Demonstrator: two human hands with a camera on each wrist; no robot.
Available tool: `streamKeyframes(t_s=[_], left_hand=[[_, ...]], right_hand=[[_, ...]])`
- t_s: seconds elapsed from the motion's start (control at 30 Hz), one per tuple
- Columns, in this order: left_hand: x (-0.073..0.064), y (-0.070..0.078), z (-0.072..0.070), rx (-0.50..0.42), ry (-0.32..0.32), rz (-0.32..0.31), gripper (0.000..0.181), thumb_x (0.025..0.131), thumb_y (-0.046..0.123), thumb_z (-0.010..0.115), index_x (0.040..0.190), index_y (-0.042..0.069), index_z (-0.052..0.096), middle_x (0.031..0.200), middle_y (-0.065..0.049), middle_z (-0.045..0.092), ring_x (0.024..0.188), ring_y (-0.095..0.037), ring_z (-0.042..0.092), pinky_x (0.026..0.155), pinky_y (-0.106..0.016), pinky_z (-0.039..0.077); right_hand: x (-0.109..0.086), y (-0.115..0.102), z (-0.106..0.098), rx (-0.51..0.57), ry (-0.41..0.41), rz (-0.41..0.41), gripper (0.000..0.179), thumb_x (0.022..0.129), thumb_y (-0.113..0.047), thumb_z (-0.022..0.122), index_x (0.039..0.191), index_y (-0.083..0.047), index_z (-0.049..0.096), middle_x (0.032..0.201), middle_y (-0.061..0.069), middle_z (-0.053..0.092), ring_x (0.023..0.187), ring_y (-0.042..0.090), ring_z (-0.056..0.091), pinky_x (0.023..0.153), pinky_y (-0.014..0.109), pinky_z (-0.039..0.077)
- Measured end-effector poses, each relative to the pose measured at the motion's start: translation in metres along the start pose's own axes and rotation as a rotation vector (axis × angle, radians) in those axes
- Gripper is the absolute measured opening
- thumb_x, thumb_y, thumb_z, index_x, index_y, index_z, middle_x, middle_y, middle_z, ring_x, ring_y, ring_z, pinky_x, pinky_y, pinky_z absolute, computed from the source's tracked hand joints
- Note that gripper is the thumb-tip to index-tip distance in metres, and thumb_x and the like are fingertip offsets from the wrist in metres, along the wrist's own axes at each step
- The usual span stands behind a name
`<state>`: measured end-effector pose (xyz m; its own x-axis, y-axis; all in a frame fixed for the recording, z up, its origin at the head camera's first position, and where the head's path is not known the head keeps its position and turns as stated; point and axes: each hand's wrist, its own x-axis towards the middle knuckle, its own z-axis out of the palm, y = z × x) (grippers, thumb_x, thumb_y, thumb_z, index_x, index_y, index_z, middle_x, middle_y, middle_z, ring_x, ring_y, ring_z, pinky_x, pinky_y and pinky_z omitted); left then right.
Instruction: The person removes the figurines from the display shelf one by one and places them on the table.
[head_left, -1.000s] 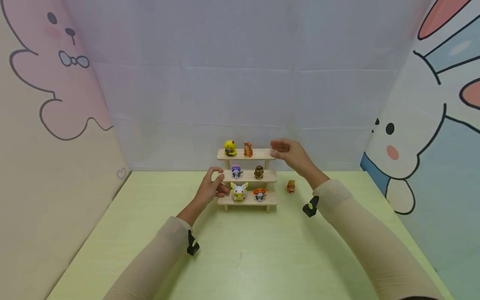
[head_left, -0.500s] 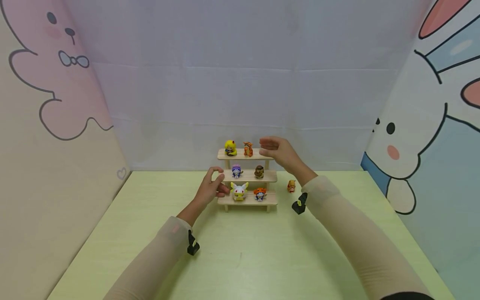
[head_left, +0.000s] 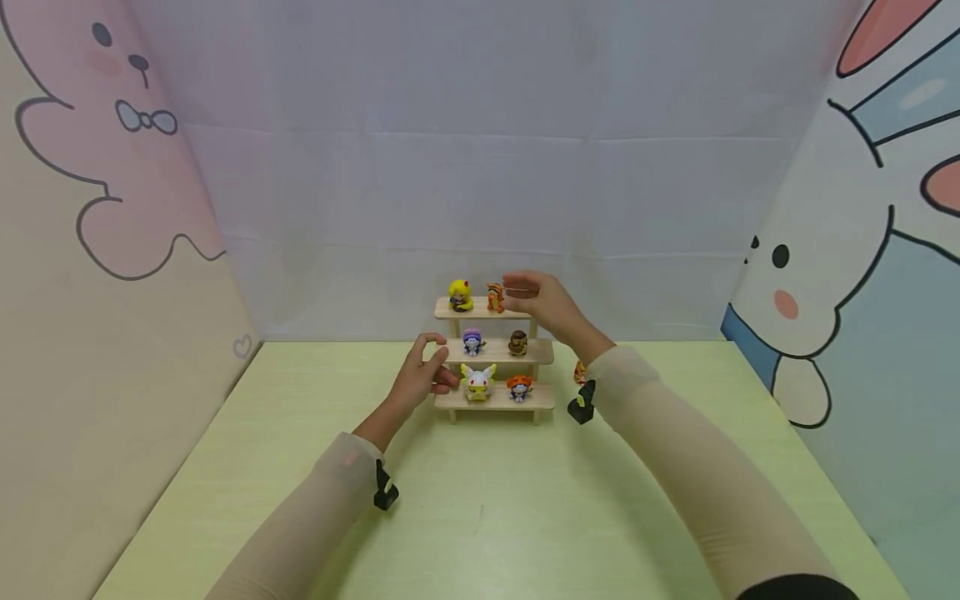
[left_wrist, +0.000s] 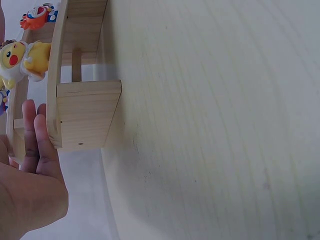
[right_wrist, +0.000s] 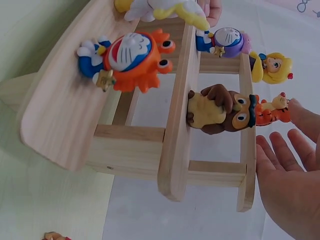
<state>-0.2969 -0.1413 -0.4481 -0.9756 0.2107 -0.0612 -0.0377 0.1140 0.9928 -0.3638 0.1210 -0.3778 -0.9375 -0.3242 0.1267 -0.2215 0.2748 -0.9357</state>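
all fingers [left_wrist: 46, 145] relaxed: left hand [head_left: 417, 375] at shelf [head_left: 495, 357], right hand [head_left: 551, 302] by tiger [head_left: 495, 299]; only right-wrist view shows owl [right_wrist: 220, 110] clearly

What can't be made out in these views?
- Head view: part of the loose figurine, behind the right sleeve.
- Right wrist view: most of that figurine, cut off by the bottom edge.
- Right wrist view: whether the right hand touches the tiger figurine; their outlines meet.
- Left wrist view: part of the left hand, past the left edge.
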Motion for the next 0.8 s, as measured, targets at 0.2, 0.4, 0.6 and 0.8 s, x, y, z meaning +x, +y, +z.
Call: streamKeyframes(t_s=[0.2, 0.4, 0.6, 0.8], left_hand=[[0.001, -0.001, -0.001, 0.007, -0.002, 0.008, 0.032, 0.112, 0.022, 0.046, 0.139, 0.007, 0.042, 0.084, -0.03, 0.072, 0.079, -0.035, 0.075, 0.065, -0.035, 0.06], [0.002, -0.001, -0.001, 0.0, 0.002, 0.011, 0.032, 0.112, 0.022, 0.047, 0.139, 0.006, 0.042, 0.083, -0.029, 0.072, 0.078, -0.035, 0.075, 0.065, -0.036, 0.06], [0.003, -0.003, -0.002, -0.009, -0.004, 0.022, 0.032, 0.112, 0.022, 0.047, 0.14, 0.006, 0.041, 0.081, -0.027, 0.072, 0.077, -0.033, 0.074, 0.065, -0.036, 0.06], [0.004, -0.006, -0.002, -0.016, 0.0, 0.018, 0.031, 0.112, 0.022, 0.047, 0.138, 0.007, 0.042, 0.079, -0.026, 0.073, 0.075, -0.03, 0.074, 0.063, -0.033, 0.059]], right_hand=[[0.005, -0.003, 0.008, 0.009, -0.015, 0.011, 0.057, 0.099, -0.012, 0.072, 0.151, -0.004, 0.049, 0.151, 0.014, 0.054, 0.139, 0.031, 0.052, 0.112, 0.047, 0.045], [0.008, -0.009, 0.016, 0.007, 0.026, 0.027, 0.056, 0.097, -0.013, 0.074, 0.147, -0.003, 0.053, 0.146, 0.013, 0.058, 0.131, 0.03, 0.058, 0.107, 0.048, 0.048], [0.013, -0.008, 0.025, -0.018, 0.078, 0.035, 0.055, 0.095, -0.014, 0.077, 0.144, -0.003, 0.056, 0.139, 0.013, 0.063, 0.12, 0.03, 0.064, 0.102, 0.05, 0.051], [0.011, -0.008, 0.029, -0.066, 0.105, 0.032, 0.051, 0.096, -0.015, 0.077, 0.142, -0.005, 0.058, 0.133, 0.012, 0.066, 0.119, 0.029, 0.064, 0.099, 0.05, 0.052]])
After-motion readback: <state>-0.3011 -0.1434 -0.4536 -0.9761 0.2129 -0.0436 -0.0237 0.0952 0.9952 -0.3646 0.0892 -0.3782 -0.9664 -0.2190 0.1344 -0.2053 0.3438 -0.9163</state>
